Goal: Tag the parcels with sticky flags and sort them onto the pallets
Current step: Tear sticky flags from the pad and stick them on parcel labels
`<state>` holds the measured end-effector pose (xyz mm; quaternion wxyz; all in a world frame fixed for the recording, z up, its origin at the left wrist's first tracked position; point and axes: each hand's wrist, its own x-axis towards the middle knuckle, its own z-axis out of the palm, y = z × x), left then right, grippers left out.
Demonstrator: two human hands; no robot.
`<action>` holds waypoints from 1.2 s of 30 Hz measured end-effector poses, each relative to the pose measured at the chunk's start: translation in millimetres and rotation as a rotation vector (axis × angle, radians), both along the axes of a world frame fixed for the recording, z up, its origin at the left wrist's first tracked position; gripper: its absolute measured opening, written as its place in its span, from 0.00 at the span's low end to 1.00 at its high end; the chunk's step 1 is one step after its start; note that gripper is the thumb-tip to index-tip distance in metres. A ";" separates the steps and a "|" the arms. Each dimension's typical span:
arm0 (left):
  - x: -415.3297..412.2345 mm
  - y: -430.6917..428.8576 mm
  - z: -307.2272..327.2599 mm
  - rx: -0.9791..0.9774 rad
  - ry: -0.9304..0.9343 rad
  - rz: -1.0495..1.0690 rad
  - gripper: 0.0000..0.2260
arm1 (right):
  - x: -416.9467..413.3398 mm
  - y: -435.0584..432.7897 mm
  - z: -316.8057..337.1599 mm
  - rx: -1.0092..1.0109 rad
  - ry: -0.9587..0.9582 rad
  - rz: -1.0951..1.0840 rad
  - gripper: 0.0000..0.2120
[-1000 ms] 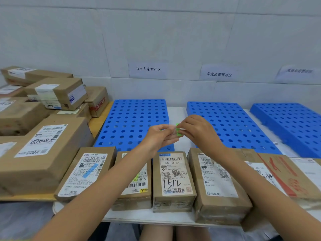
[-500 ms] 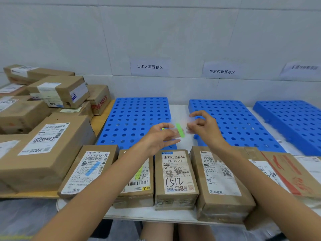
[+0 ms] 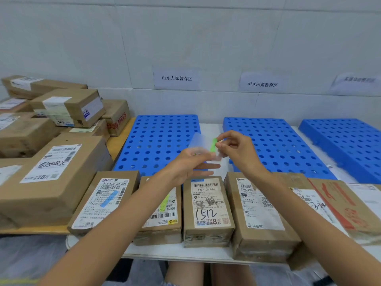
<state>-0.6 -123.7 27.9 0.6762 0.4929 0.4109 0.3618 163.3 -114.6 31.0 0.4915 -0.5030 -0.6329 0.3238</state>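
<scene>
My left hand (image 3: 188, 164) holds a clear plastic flag sheet (image 3: 199, 142) above the row of parcels. My right hand (image 3: 237, 149) pinches a green sticky flag (image 3: 213, 144) at the sheet's right side. Below them a row of brown parcels lies along the front edge: one carrying a blue flag (image 3: 104, 200), one with a yellow-green flag (image 3: 162, 209), one marked 1512 (image 3: 207, 209), and a taller one (image 3: 259, 215). Three blue perforated pallets stand behind: left (image 3: 156, 139), middle (image 3: 274, 145), right (image 3: 346, 141).
A stack of brown boxes (image 3: 51, 129) fills the wooden table at the left. More parcels (image 3: 340, 203) lie at the front right. Paper signs (image 3: 176, 78) hang on the white wall above each pallet.
My hands drew apart, then came back together. The clear sheet now stands up more in my left hand, and my right fingers pinch the green flag at its edge.
</scene>
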 end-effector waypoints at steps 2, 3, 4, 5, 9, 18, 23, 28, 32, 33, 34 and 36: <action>-1.7 0.2 1.7 0.003 -0.009 0.005 0.12 | -0.2 0.6 1.5 0.084 -0.074 -0.025 0.04; -2.8 0.2 3.0 0.002 -0.049 0.029 0.12 | 0.2 1.2 1.9 0.140 -0.137 -0.043 0.04; -4.0 0.3 4.0 0.017 -0.075 0.049 0.12 | 0.4 1.2 1.9 0.206 -0.208 -0.054 0.05; -4.9 0.5 4.6 0.038 -0.079 0.067 0.12 | 0.5 1.4 0.9 0.275 -0.281 -0.058 0.05; -4.9 -0.2 3.9 0.097 -0.051 0.103 0.13 | -1.7 2.8 -2.9 0.426 -0.478 -0.069 0.09; -8.8 -4.3 7.1 0.086 -0.033 0.052 0.10 | -5.9 7.8 3.4 0.502 -0.591 -0.050 0.03; -13.2 -1.6 10.7 -0.033 -0.006 0.054 0.16 | -7.4 6.5 1.9 0.609 -0.639 -0.019 0.05; -15.6 0.0 11.9 -0.082 -0.008 0.063 0.16 | -6.9 2.3 0.0 0.629 -0.563 0.011 0.02; -14.8 1.3 8.6 -0.070 0.027 0.072 0.13 | -6.4 -1.5 0.7 0.599 -0.517 0.024 0.03; -14.6 1.5 8.1 -0.068 0.028 0.073 0.12 | -6.6 -2.7 1.1 0.589 -0.512 0.025 0.03; -14.5 1.3 8.0 -0.065 0.028 0.076 0.11 | -6.8 -3.4 1.5 0.581 -0.511 0.029 0.03; -13.9 1.0 8.2 -0.058 0.028 0.085 0.12 | -7.0 -3.7 2.3 0.560 -0.511 0.043 0.03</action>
